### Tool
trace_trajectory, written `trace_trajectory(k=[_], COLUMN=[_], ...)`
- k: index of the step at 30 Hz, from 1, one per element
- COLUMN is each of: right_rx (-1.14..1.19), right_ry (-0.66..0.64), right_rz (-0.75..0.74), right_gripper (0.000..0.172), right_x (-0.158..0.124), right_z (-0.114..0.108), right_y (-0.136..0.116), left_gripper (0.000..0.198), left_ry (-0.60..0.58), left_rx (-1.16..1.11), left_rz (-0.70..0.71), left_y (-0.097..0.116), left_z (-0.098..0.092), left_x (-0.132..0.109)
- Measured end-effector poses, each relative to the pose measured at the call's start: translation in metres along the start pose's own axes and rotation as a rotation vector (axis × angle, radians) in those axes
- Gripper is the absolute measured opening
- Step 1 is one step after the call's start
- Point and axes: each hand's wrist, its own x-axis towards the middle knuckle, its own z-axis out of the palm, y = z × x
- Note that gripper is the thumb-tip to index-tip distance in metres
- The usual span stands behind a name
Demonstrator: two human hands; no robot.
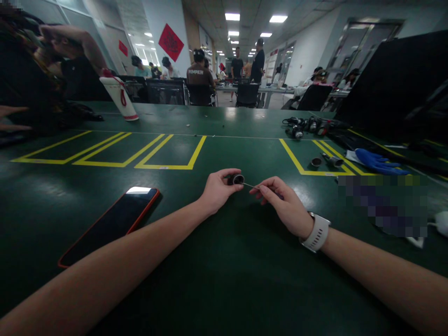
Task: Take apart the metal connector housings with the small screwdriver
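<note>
Here, left hand (pixel 217 190) holds metal fitting (pixel 238 179), right hand (pixel 283 203) thin tool (pixel 251 186).

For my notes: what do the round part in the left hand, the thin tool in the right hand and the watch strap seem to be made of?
Round part: probably metal, greyish, with a pale glint along its rim.
Thin tool: shaft likely bare metal, judging by its slim, straight, grey look.
Watch strap: perhaps silicone or rubber; matte, whitish, with slots.
</note>
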Motion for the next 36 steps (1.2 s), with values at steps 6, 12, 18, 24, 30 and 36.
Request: trace_trajectory(k=[6, 12, 18, 24, 30, 36], right_rx=[0.194, 0.19, -0.132, -0.322, -0.08, 0.278], right_ry=[0.027, 0.032, 0.092, 0.076, 0.062, 0.1], right_rz=[0.085, 0.056, -0.094, -0.128, -0.026, 0.212], right_gripper=[0.017, 0.017, 0.014, 0.014, 0.015, 0.013], right_x=[0.004, 0.003, -0.004, -0.007, 0.0, 0.007], right_z=[-0.002, -0.002, 0.001, 0.004, -0.003, -0.005], right_y=[0.002, 0.002, 0.001, -0.002, 0.0, -0.002], left_gripper=[0.043, 0.043, 0.045, 0.044, 0.042, 0.043], left_ry=[0.006, 0.017, 0.007, -0.023, -0.045, -0.053], left_rx=[-0.117, -0.126, -0.008, 0.091, 0.11, 0.079], left_rz=[0.024, 0.045, 0.049, 0.063, 0.057, 0.051], left_y=[-0.001, -0.005, -0.005, -0.006, -0.005, -0.006], left_z=[-0.003, -0.004, -0.004, -0.002, -0.002, -0.004], left_x=[0.002, 0.004, 0.003, 0.002, 0.0, 0.002])
